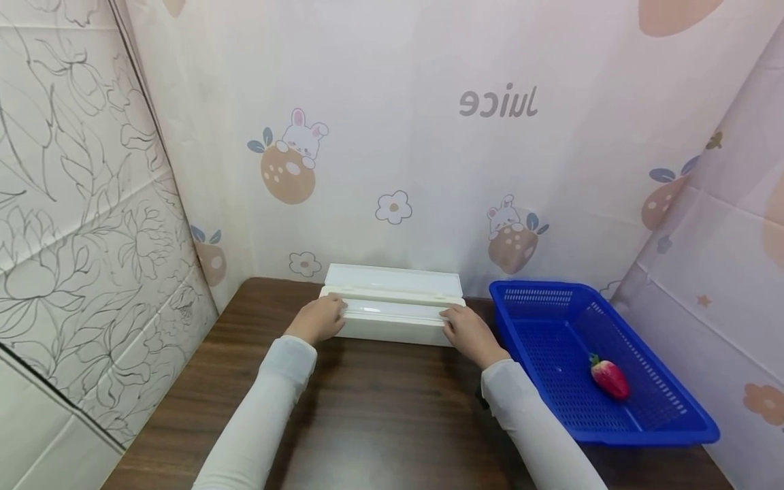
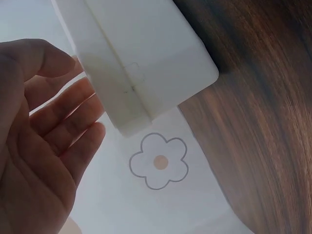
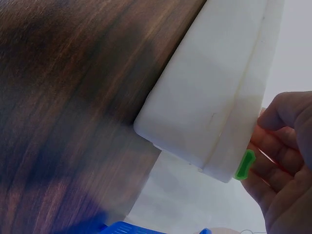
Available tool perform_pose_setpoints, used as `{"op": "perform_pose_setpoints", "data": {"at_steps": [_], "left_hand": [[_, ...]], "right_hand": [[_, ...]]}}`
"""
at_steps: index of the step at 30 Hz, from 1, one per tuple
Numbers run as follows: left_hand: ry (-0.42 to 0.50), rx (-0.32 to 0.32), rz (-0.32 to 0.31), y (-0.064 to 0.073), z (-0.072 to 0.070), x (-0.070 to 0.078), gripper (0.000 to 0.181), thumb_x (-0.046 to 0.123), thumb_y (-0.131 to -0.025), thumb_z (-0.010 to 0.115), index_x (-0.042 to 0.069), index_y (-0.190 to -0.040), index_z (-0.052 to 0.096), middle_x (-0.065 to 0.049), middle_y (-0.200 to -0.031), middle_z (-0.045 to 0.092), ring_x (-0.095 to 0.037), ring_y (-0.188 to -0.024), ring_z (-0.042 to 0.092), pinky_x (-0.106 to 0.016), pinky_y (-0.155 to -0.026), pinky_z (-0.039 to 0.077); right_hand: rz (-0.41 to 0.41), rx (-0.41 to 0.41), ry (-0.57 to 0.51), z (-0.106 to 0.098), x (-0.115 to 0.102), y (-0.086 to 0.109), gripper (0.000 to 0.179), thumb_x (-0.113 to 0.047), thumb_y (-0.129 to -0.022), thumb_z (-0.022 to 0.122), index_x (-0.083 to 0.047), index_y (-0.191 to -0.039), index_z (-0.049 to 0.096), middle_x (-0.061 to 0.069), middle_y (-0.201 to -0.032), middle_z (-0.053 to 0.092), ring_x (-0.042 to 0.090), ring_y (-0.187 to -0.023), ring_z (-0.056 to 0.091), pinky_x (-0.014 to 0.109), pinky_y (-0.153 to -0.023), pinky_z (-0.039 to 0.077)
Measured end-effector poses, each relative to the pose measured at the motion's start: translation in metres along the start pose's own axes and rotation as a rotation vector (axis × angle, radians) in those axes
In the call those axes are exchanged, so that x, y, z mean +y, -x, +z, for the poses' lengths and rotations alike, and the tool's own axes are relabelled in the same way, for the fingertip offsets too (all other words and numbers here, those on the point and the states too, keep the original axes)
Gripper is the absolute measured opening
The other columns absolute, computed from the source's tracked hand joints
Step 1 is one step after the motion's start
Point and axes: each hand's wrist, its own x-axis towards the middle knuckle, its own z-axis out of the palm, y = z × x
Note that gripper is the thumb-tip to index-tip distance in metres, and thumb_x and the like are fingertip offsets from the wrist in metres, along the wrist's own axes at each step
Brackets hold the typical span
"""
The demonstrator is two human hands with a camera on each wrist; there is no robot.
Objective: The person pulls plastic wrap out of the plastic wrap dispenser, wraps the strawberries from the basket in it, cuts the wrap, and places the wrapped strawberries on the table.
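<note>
A long white cling film dispenser (image 1: pixel 392 330) stands on the table against the wall, its lid (image 1: pixel 392 278) tipped back. Clear, glossy cling film (image 1: pixel 376 310) shows along its top between the hands. At the left end, my left hand (image 1: pixel 320 318) pinches the film with thumb and forefinger; the other fingers (image 2: pixel 83 151) are loosely bent beside the box. The right hand (image 1: pixel 468 331) does likewise at the right end, its thumb and forefinger together at the top edge. Close by its fingers a small green piece (image 3: pixel 245 165) sits on the dispenser's edge.
To the right stands a blue plastic basket (image 1: pixel 527 361) with a red strawberry (image 1: pixel 610 378) lying in it. The brown wood-grain table (image 1: pixel 380 408) stretches in front of the dispenser. Printed sheets (image 1: pixel 392 136) cover the walls behind and at both sides.
</note>
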Motion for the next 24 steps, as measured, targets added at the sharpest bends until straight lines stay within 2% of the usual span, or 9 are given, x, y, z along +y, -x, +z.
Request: {"op": "perform_pose_setpoints", "data": {"at_steps": [5, 14, 18, 24], "left_hand": [[0.016, 0.022, -0.022, 0.002, -0.003, 0.0, 0.026, 0.013, -0.086, 0.054, 0.009, -0.107, 0.069, -0.007, -0.105, 0.065, -0.019, -0.083, 0.057, -0.039, -0.078, 0.053], [0.114, 0.077, -0.058, -0.002, -0.002, -0.007, 0.02, 0.007, -0.088, 0.058, 0.013, -0.101, 0.072, -0.005, -0.106, 0.07, -0.02, -0.094, 0.062, -0.041, -0.084, 0.053], [0.152, 0.067, -0.077, -0.005, 0.001, -0.012, 0.017, 0.01, -0.088, 0.061, 0.014, -0.1, 0.072, -0.004, -0.106, 0.07, -0.019, -0.097, 0.062, -0.04, -0.087, 0.053], [0.203, 0.059, -0.064, -0.007, 0.001, -0.014, 0.016, 0.006, -0.088, 0.061, 0.011, -0.098, 0.072, -0.006, -0.104, 0.07, -0.021, -0.096, 0.061, -0.04, -0.086, 0.053]], "right_hand": [[0.011, -0.01, 0.003, 0.0, 0.0, 0.003, 0.021, -0.013, -0.087, 0.061, -0.004, -0.104, 0.068, 0.012, -0.109, 0.066, 0.026, -0.099, 0.058, 0.046, -0.088, 0.051], [-0.039, 0.016, 0.001, 0.001, 0.006, 0.002, 0.016, -0.008, -0.086, 0.063, -0.004, -0.1, 0.069, 0.011, -0.101, 0.067, 0.026, -0.094, 0.059, 0.045, -0.085, 0.052], [-0.061, 0.026, -0.001, 0.002, 0.008, 0.001, 0.014, -0.004, -0.084, 0.062, -0.004, -0.097, 0.07, 0.011, -0.099, 0.068, 0.025, -0.093, 0.06, 0.044, -0.083, 0.053], [-0.052, -0.004, 0.0, 0.0, 0.008, -0.003, 0.016, 0.001, -0.083, 0.06, -0.005, -0.095, 0.07, 0.01, -0.095, 0.068, 0.023, -0.09, 0.06, 0.04, -0.08, 0.054]]}}
